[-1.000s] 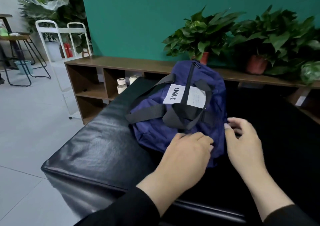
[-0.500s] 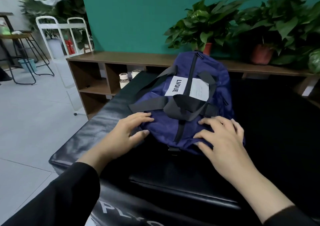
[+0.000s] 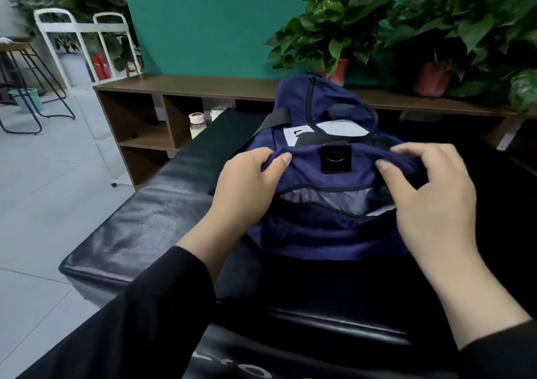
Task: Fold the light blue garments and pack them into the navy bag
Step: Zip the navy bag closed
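Note:
The navy bag (image 3: pixel 322 227) lies on a black padded bench (image 3: pixel 139 227), its near end lifted toward me. A black buckle (image 3: pixel 335 158) sits on that raised end, and below it a side pocket gapes, showing grey lining (image 3: pixel 325 200). My left hand (image 3: pixel 247 187) pinches the bag's fabric at the left of the raised end. My right hand (image 3: pixel 430 198) grips the fabric at the right. Black straps and a white label (image 3: pixel 340 129) show on top. No light blue garment is visible.
A low wooden shelf unit (image 3: pixel 180 88) runs behind the bench, with two white-capped jars (image 3: pixel 197 124) in a cubby. Potted plants (image 3: pixel 340 39) stand on it against a teal wall. White racks and stools (image 3: pixel 26 88) stand far left on grey tile floor.
Both hands went from resting flat on the bag's near end to gripping its fabric and lifting that end up, exposing the buckle and the pocket opening. The view has moved closer.

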